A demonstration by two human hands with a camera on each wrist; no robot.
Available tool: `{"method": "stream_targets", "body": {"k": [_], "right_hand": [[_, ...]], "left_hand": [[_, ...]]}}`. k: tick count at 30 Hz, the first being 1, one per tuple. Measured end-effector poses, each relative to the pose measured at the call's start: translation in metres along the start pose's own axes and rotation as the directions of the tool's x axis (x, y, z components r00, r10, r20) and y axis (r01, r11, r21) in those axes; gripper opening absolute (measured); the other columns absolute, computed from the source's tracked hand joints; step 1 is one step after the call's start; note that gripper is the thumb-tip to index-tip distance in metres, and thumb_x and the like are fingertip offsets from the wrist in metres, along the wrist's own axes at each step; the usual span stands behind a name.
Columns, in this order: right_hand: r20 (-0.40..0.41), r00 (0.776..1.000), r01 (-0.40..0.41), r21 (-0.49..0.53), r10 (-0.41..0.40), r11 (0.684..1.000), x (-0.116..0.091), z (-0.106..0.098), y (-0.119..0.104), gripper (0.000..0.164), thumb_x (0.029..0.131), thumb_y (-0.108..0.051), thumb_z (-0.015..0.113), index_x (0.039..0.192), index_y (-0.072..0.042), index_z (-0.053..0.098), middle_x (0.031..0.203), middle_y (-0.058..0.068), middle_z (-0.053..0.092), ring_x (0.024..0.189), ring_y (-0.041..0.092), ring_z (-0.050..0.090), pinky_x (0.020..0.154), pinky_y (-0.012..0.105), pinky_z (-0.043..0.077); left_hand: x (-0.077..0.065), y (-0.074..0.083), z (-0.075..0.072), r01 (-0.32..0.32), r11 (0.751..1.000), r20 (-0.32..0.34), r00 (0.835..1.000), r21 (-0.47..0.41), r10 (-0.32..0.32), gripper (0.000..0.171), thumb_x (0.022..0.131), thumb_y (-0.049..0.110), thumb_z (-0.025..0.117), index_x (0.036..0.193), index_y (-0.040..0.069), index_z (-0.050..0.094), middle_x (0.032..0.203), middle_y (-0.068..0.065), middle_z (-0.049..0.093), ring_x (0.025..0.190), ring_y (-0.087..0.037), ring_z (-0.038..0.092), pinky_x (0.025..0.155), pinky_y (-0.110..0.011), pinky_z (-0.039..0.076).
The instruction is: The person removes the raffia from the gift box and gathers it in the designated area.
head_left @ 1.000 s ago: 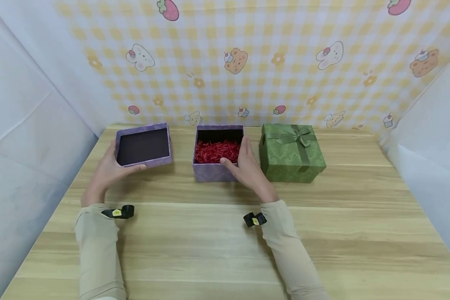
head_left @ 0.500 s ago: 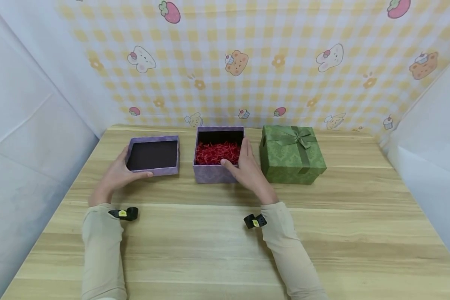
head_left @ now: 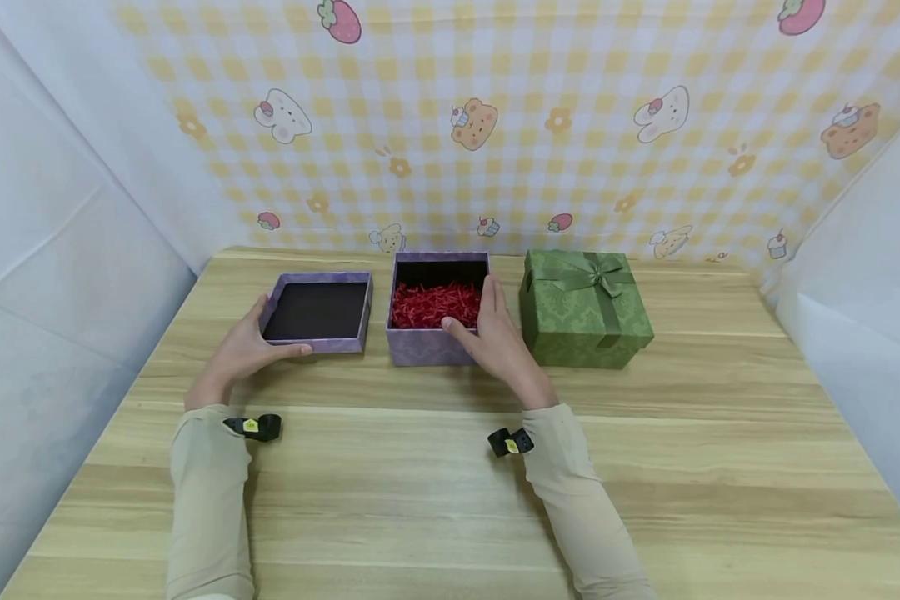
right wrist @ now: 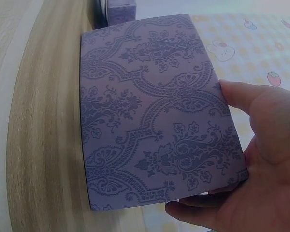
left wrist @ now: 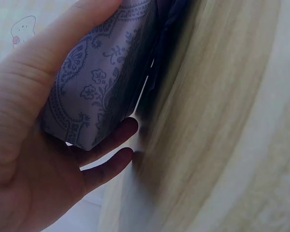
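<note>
A purple patterned box lid (head_left: 339,344) lies upside down at the left, its black inside facing up. My left hand (head_left: 244,346) holds it by the near left corner, thumb along the front side. In the left wrist view, dark ribbon (left wrist: 168,21) shows under the lid, close over the table, and two fingertips (left wrist: 127,126) reach below its corner. The matching purple gift box (head_left: 427,348) stands in the middle, with red shredded paper (head_left: 433,306) inside. My right hand (head_left: 498,343) grips its right side, thumb at the front rim.
To the right of the purple box stands a closed green gift box (head_left: 588,312) with a ribbon bow, close to my right hand. A yellow checked cloth (head_left: 525,150) hangs behind the wooden table (head_left: 390,492). White cloth sides (head_left: 60,275) flank the table.
My left hand has carried the lid to the right, nearer the purple box, and its tilt has levelled out low over the table. The right hand and both boxes have stayed put.
</note>
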State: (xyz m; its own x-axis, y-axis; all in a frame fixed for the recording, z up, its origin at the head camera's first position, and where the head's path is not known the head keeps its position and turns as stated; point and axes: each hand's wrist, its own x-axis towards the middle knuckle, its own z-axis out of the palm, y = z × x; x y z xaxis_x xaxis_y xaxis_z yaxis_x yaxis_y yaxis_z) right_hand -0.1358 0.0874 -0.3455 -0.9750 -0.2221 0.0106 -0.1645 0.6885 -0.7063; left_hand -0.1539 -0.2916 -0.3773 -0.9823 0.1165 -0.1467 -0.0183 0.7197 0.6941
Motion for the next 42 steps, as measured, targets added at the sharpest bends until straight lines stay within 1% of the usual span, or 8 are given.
{"method": "stream_targets", "body": {"k": [6, 13, 20, 22, 29, 35, 42], "right_hand": [[-0.005, 1.0, -0.003, 0.007, 0.003, 1.0, -0.0006, 0.0005, 0.0006, 0.095, 0.091, -0.053, 0.049, 0.147, -0.003, -0.01, 0.153, 0.015, -0.014, 0.14, 0.026, -0.007, 0.11, 0.039, 0.012], [0.002, 1.0, -0.013, 0.015, 0.013, 1.0, -0.0002, -0.0001, -0.0004, 0.094, 0.092, -0.054, 0.048, 0.147, -0.004, -0.01, 0.153, 0.01, -0.017, 0.138, 0.02, -0.011, 0.11, 0.038, 0.01], [-0.005, 1.0, -0.008, -0.001, 0.008, 1.0, -0.0005, -0.0004, -0.0016, 0.094, 0.092, -0.053, 0.049, 0.147, -0.003, -0.008, 0.153, 0.012, -0.014, 0.14, 0.026, -0.005, 0.11, 0.04, 0.012], [-0.004, 1.0, -0.013, 0.001, 0.013, 1.0, -0.0006, -0.0002, -0.0016, 0.094, 0.092, -0.052, 0.049, 0.148, -0.003, -0.008, 0.153, 0.012, -0.015, 0.14, 0.024, -0.005, 0.11, 0.04, 0.013], [-0.009, 1.0, -0.013, 0.0, 0.013, 1.0, 0.0002, 0.0004, -0.0006, 0.094, 0.092, -0.052, 0.049, 0.148, -0.004, -0.008, 0.153, 0.013, -0.013, 0.139, 0.023, -0.005, 0.11, 0.039, 0.014], [-0.013, 1.0, -0.011, -0.002, 0.011, 1.0, 0.0002, 0.0004, -0.0001, 0.094, 0.091, -0.052, 0.049, 0.148, -0.004, -0.008, 0.154, 0.013, -0.012, 0.139, 0.023, -0.003, 0.11, 0.04, 0.015], [-0.02, 1.0, -0.012, -0.004, 0.012, 1.0, 0.0004, 0.0009, -0.0001, 0.093, 0.091, -0.052, 0.05, 0.148, -0.003, -0.006, 0.154, 0.015, -0.01, 0.139, 0.024, -0.001, 0.109, 0.04, 0.017]], "left_hand": [[0.001, 0.0012, 0.0017, -0.005, 1.0, -0.003, 1.0, 0.019, 0.005, 0.124, 0.07, 0.048, 0.078, 0.148, 0.004, -0.007, 0.152, -0.021, 0.002, 0.136, -0.042, 0.009, 0.104, -0.058, 0.017], [0.003, 0.0026, 0.0044, -0.02, 0.999, -0.014, 1.0, 0.041, 0.02, 0.125, 0.069, 0.048, 0.079, 0.148, 0.003, -0.007, 0.152, -0.021, 0.004, 0.136, -0.041, 0.011, 0.104, -0.057, 0.018], [0.0039, 0.0032, 0.0062, -0.03, 0.998, -0.021, 0.999, 0.054, 0.031, 0.126, 0.068, 0.047, 0.08, 0.148, 0.003, -0.007, 0.152, -0.021, 0.005, 0.136, -0.041, 0.011, 0.105, -0.056, 0.018], [0.0047, 0.0029, 0.0068, -0.034, 0.998, -0.02, 0.999, 0.061, 0.035, 0.126, 0.068, 0.048, 0.08, 0.148, 0.003, -0.007, 0.152, -0.023, 0.006, 0.136, -0.042, 0.013, 0.104, -0.057, 0.019], [0.0064, 0.0008, 0.0086, -0.014, 0.999, -0.004, 1.0, 0.042, 0.014, 0.127, 0.068, 0.047, 0.08, 0.148, 0.007, -0.009, 0.148, -0.026, 0.02, 0.133, -0.043, 0.021, 0.102, -0.058, 0.022], [0.0063, 0.0008, 0.0089, -0.003, 1.0, 0.0, 1.0, 0.021, 0.003, 0.126, 0.068, 0.047, 0.08, 0.149, 0.007, -0.008, 0.148, -0.026, 0.019, 0.133, -0.043, 0.021, 0.102, -0.059, 0.021], [0.0051, 0.0011, 0.0075, 0.003, 0.999, 0.014, 1.0, 0.045, -0.003, 0.124, 0.069, 0.049, 0.078, 0.149, 0.007, -0.006, 0.149, -0.026, 0.017, 0.132, -0.044, 0.022, 0.101, -0.059, 0.022]]}}
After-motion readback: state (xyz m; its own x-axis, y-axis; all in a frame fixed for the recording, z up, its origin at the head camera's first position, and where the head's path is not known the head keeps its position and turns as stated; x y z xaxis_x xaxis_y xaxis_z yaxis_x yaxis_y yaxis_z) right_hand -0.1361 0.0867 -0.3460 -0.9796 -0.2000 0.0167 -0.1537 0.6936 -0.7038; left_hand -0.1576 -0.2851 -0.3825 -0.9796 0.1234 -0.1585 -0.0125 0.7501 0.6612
